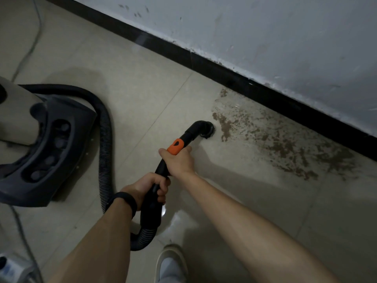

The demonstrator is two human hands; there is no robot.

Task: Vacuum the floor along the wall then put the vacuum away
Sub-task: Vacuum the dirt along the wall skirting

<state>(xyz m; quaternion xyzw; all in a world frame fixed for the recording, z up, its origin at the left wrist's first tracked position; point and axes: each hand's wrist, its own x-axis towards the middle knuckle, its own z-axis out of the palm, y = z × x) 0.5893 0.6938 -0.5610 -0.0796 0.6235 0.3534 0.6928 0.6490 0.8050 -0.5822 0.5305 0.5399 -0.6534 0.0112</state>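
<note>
While both hands grip it, nozzle meets floor.

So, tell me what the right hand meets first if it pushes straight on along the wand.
Right hand grips the wand, whose nozzle leads: likely the brown dirt patch first, then the black baseboard; depth is unclear.

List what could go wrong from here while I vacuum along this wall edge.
1. The hose loops beside the shoe; a step forward could snag it.
2. The brown dirt patch looks caked on, so the nozzle may skim over it.
3. Pulling further along the wall may drag the vacuum body.
</note>
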